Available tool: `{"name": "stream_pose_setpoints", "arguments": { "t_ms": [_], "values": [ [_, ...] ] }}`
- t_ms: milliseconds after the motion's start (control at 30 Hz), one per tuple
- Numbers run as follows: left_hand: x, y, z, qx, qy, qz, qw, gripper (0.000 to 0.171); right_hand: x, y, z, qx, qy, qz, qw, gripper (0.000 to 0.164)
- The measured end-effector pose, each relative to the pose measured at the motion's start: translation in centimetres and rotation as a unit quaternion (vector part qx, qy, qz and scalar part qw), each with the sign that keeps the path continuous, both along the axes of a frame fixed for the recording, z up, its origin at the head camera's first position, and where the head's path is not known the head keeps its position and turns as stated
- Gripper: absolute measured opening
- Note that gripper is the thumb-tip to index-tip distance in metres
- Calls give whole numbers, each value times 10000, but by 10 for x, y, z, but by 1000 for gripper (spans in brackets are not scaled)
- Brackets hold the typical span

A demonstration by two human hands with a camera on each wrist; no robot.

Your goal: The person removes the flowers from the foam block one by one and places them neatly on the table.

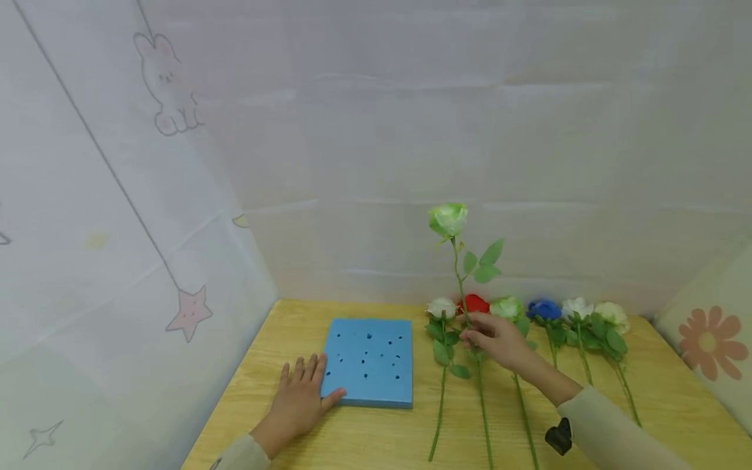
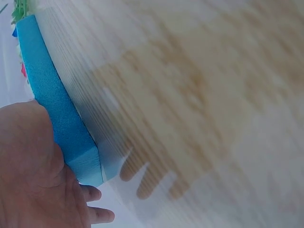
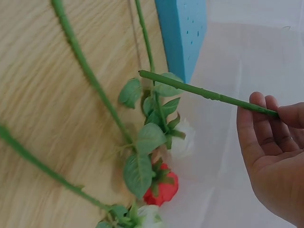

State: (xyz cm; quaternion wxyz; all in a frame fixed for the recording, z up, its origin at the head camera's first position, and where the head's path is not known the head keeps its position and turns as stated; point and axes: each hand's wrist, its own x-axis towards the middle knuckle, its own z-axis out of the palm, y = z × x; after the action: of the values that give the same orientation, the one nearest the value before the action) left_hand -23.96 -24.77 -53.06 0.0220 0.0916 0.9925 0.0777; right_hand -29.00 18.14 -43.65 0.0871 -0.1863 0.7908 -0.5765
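A light green artificial rose [image 1: 448,220] stands upright in the air, its stem [image 3: 213,95] pinched between the thumb and fingers of my right hand [image 1: 496,339]. In the right wrist view the stem's cut end points away from the hand, free of the table. My left hand [image 1: 299,395] rests with fingers spread at the left edge of a blue foam block [image 1: 376,391], the thumb along its front corner. Several small holes dot the block's top. From the left wrist view, the palm [image 2: 33,161] lies against the block's side [image 2: 61,104].
Right of the block lie a white rose [image 1: 441,308], a red rose [image 1: 473,304] and a pale green rose [image 1: 506,307], stems toward me. Farther right are a blue rose [image 1: 544,309], another white rose [image 1: 578,307] and a cream rose [image 1: 612,316]. Printed sheets hang around the wooden table [image 1: 282,339].
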Motion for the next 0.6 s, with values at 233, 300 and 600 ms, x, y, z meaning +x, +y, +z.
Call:
{"name": "stream_pose_setpoints", "arguments": {
  "t_ms": [233,300,600],
  "values": [
    [-3,0,0,-169,146,11,9997,97,12,26,-1,76,80,-19,9999,52],
    [-2,0,1,-194,155,11,9997,98,15,33,-2,166,121,-47,9998,51],
    [1,2,5,-118,42,-4,9999,97,31,68,-2,216,-96,-121,9996,52]
  ]
}}
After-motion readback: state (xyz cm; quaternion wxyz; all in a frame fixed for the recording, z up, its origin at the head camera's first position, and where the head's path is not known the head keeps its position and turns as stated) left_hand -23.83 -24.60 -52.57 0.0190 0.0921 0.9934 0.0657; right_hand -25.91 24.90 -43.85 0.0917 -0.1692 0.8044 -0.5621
